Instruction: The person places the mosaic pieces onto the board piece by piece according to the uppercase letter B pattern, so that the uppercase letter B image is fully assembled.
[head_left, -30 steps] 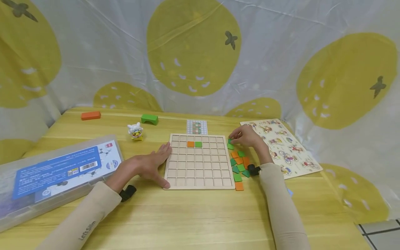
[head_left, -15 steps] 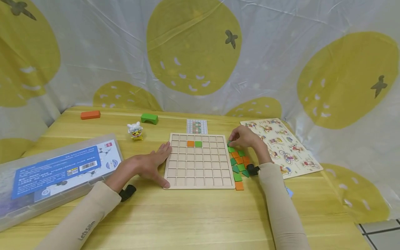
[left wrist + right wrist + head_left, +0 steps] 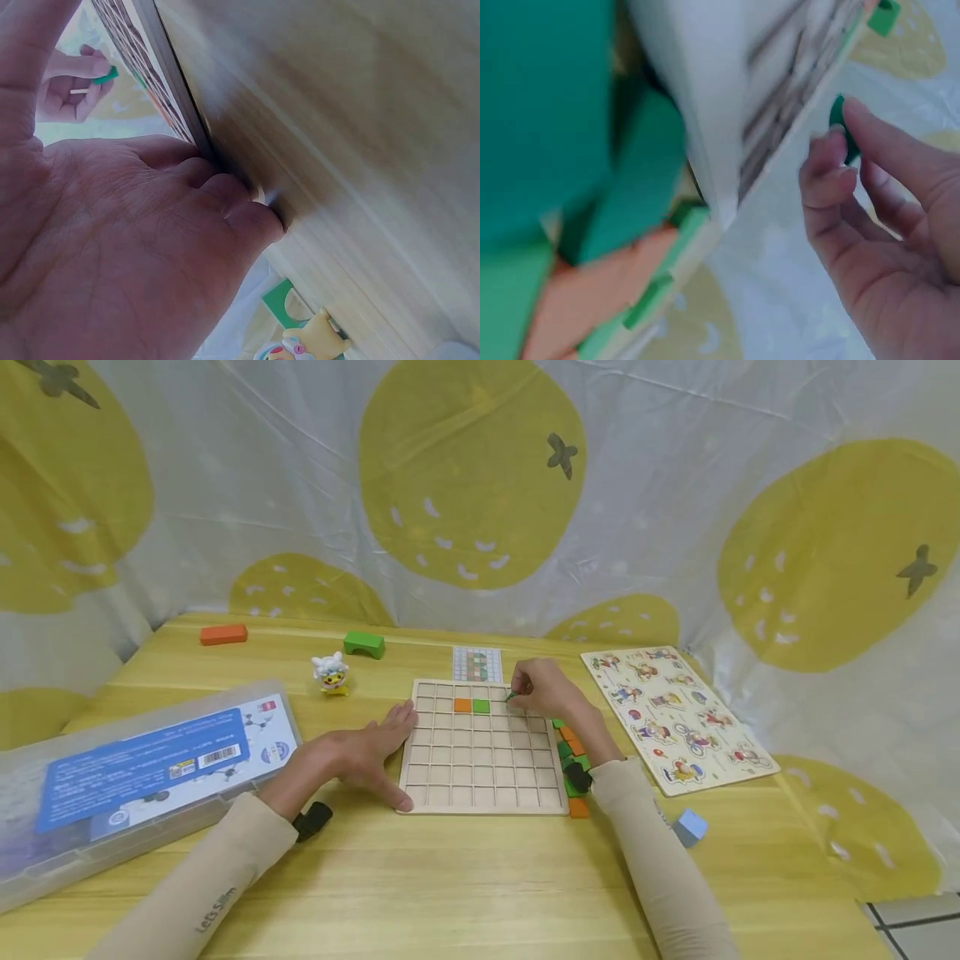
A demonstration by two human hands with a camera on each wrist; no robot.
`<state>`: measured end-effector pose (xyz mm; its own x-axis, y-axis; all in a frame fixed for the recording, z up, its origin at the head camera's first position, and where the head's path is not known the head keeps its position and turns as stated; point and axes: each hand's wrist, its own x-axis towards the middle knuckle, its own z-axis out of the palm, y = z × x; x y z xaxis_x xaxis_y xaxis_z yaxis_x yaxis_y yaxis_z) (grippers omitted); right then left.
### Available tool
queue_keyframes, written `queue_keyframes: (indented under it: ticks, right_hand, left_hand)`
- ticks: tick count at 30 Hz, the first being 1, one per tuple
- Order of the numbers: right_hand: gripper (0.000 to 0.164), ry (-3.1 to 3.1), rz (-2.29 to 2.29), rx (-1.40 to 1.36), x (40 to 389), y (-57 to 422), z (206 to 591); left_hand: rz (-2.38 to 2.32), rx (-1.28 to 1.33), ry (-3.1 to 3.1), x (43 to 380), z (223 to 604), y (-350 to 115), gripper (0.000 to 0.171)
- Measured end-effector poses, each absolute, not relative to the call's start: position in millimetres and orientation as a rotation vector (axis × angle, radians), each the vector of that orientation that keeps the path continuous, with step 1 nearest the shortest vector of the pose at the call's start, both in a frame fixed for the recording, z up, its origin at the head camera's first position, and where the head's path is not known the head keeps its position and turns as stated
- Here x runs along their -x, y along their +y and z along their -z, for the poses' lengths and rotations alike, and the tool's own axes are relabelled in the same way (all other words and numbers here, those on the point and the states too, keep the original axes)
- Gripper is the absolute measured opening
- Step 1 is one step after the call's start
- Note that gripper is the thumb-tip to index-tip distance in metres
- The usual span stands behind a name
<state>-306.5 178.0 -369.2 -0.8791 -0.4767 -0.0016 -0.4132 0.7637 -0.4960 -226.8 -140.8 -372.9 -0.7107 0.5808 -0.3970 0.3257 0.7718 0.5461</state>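
A wooden grid board lies flat on the table, with an orange square tile and a green square tile side by side in its upper rows. My left hand rests against the board's left edge, thumb and fingers spread apart. Over the upper right of the board, my right hand pinches a small green tile between thumb and fingers. The held tile's full outline is hidden by the fingertips. Loose green and orange tiles lie along the board's right edge, partly covered by the right forearm.
A small patterned card lies behind the board. To the right are a picture puzzle board and a blue block. On the left stand a plastic case, a figurine, a green arch block and an orange block.
My right hand has moved left from the loose tiles to above the board, carrying a green tile. The left hand stays at the board's left edge.
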Motion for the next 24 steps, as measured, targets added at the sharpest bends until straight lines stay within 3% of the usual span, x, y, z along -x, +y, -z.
queue_keyframes:
  ticks: [7,24]
  right_hand:
    - [0.023,2.74,0.797,0.699,305.4,171.5,371.4]
    - [0.013,2.81,0.736,0.666,306.5,164.7,375.3]
  left_hand:
    - [-0.595,-0.67,2.396,227.7,373.9,-139.8,0.136]
    - [-0.587,-0.668,2.398,228.6,374.8,-140.0,0.136]
